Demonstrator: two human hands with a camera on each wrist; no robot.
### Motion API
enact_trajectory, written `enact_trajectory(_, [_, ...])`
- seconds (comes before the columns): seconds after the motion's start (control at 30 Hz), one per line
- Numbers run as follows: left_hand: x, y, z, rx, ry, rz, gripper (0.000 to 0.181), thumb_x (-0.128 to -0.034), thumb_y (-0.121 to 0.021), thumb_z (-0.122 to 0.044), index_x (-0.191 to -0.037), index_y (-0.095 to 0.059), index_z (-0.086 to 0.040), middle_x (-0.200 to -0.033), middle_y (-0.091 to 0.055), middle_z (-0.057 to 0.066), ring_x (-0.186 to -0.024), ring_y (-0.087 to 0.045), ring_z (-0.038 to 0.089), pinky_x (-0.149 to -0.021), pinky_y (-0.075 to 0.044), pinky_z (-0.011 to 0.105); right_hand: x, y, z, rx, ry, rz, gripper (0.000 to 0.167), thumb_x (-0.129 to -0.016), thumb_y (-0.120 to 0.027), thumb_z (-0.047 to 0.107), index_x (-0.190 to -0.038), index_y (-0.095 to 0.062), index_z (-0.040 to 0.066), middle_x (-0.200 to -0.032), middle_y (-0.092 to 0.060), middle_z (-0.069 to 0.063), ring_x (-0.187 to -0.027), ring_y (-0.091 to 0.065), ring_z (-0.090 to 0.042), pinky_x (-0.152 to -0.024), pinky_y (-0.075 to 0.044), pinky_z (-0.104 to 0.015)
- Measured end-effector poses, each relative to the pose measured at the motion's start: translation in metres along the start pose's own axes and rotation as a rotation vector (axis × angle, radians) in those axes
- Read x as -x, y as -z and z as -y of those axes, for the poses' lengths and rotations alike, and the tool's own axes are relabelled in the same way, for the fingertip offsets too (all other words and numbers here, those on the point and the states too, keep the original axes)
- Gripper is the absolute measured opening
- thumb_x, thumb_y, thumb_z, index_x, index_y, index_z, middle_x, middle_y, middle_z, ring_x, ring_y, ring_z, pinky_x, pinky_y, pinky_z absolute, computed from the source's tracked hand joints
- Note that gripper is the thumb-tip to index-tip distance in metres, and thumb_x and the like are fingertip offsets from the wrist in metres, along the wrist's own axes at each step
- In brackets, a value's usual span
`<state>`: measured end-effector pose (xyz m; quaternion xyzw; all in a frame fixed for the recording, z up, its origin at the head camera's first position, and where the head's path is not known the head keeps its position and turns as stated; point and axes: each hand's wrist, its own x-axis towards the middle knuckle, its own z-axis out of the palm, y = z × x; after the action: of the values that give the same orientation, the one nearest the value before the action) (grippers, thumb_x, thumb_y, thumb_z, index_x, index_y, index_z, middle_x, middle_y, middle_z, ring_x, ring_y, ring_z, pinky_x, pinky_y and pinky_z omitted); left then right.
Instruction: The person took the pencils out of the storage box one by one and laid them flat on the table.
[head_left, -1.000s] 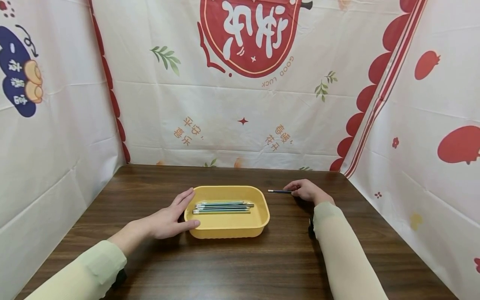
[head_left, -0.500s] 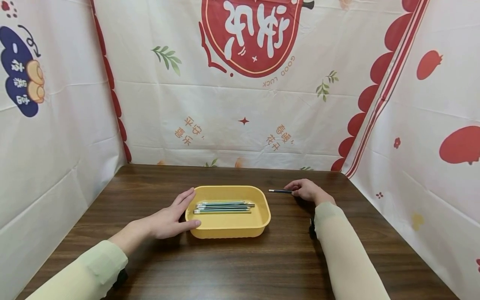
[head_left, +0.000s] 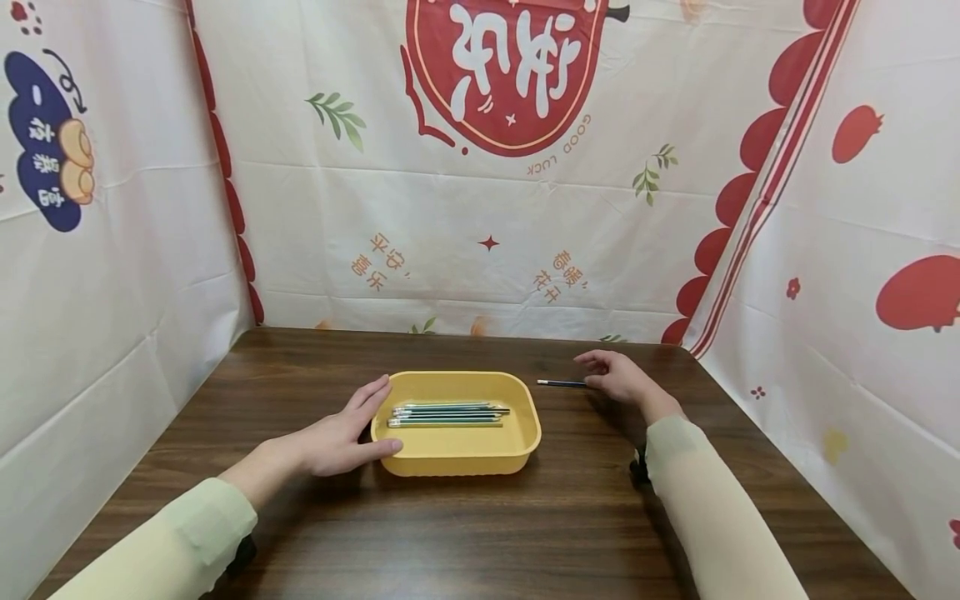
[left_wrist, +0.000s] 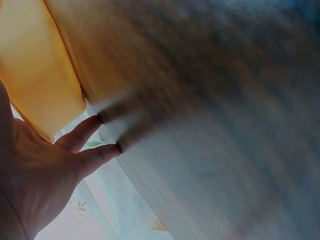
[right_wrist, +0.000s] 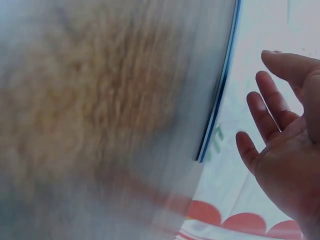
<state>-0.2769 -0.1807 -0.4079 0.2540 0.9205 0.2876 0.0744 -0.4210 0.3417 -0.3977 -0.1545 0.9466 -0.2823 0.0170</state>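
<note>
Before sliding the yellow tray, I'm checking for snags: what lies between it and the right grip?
The head view shows part of a dark pencil between the yellow tray and right grip; tabletop from pencil to tray is bare.

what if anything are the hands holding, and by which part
Nothing is gripped. The left hand touches the left end of the yellow tray; the right hand is beside the lone pencil, clear of it.

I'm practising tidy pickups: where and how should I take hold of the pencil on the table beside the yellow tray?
Probably pinch the pencil near mid-shaft, coming from above and closing across its two long sides: it lies flat, left to right, on the table, thin, with both those sides free.
</note>
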Motion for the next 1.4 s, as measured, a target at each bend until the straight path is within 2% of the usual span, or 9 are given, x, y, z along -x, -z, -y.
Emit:
enact_trajectory(0.17, [0.0,0.0,0.0,0.002,-0.003,0.001,0.102,-0.1063,-0.062,-0.063,-0.178,-0.01,-0.013,-0.186,-0.001,0.01,-0.158,-0.042,0.046,-0.124,-0.039,0.068,0.011,0.001,0.018,-0.034,0.032,-0.034,0.041,-0.107,-0.069,0.012,-0.146,-0.064,0.0,-0.141,-0.066,-0.029,-0.125,-0.064,-0.04,-0.109,-0.054,-0.059])
enact_trajectory(0.3, [0.0,0.0,0.0,0.004,0.0,0.004,0.102,-0.1064,-0.062,-0.063,-0.178,-0.01,-0.014,-0.187,-0.001,0.009,-0.159,-0.041,0.046,-0.124,-0.038,0.068,0.019,0.0,0.032,-0.08,0.039,-0.032,0.039,-0.107,-0.071,0.015,-0.145,-0.066,0.005,-0.144,-0.065,-0.026,-0.125,-0.063,-0.037,-0.107,-0.055,-0.054])
enact_trajectory(0.47, [0.0,0.001,-0.001,0.004,0.003,0.005,0.102,-0.1063,-0.062,-0.064,-0.178,-0.009,-0.014,-0.187,0.0,0.008,-0.159,-0.04,0.047,-0.125,-0.038,0.069,0.026,-0.002,0.046,-0.082,0.078,-0.035,0.039,-0.107,-0.072,0.019,-0.145,-0.068,0.01,-0.146,-0.067,-0.02,-0.126,-0.065,-0.033,-0.105,-0.055,-0.05])
enact_trajectory(0.67, [0.0,0.001,-0.002,0.001,-0.003,0.002,0.102,-0.1063,-0.062,-0.063,-0.178,-0.01,-0.012,-0.186,-0.001,0.01,-0.16,-0.039,0.047,-0.125,-0.038,0.069,0.032,-0.008,0.071,-0.131,0.148,-0.04,0.037,-0.106,-0.075,0.02,-0.142,-0.07,0.011,-0.137,-0.073,-0.015,-0.116,-0.069,-0.024,-0.095,-0.058,-0.036])
enact_trajectory(0.8, [0.001,0.001,-0.003,0.002,-0.007,0.0,0.103,-0.1064,-0.063,-0.062,-0.178,-0.01,-0.011,-0.186,-0.001,0.012,-0.161,-0.036,0.047,-0.125,-0.037,0.069,0.037,-0.014,0.095,-0.177,0.205,-0.047,0.034,-0.104,-0.077,0.016,-0.137,-0.073,0.01,-0.129,-0.076,-0.013,-0.109,-0.07,-0.02,-0.09,-0.057,-0.028])
enact_trajectory(1.0, [0.001,0.001,-0.003,0.007,-0.008,0.001,0.103,-0.1066,-0.062,-0.062,-0.178,-0.01,-0.011,-0.186,-0.001,0.013,-0.162,-0.035,0.047,-0.126,-0.036,0.069,0.038,-0.024,0.125,-0.204,0.263,-0.011,0.036,-0.105,-0.075,0.018,-0.139,-0.071,0.007,-0.131,-0.074,-0.018,-0.108,-0.068,-0.02,-0.091,-0.057,-0.03])
enact_trajectory(1.17, [0.001,0.0,-0.002,0.011,-0.001,0.005,0.103,-0.1066,-0.062,-0.063,-0.178,-0.009,-0.012,-0.186,-0.001,0.013,-0.161,-0.036,0.047,-0.125,-0.036,0.07,0.035,-0.036,0.144,-0.202,0.269,0.026,0.033,-0.107,-0.072,0.018,-0.139,-0.072,0.01,-0.13,-0.073,-0.018,-0.105,-0.065,-0.021,-0.09,-0.056,-0.033])
enact_trajectory(1.4, [0.001,0.001,-0.003,0.019,-0.002,0.005,0.102,-0.1065,-0.062,-0.063,-0.178,-0.01,-0.012,-0.186,-0.001,0.012,-0.161,-0.037,0.047,-0.125,-0.036,0.069,0.03,-0.053,0.164,-0.203,0.288,0.084,0.034,-0.108,-0.071,0.019,-0.141,-0.071,0.009,-0.137,-0.07,-0.018,-0.109,-0.065,-0.021,-0.093,-0.054,-0.035])
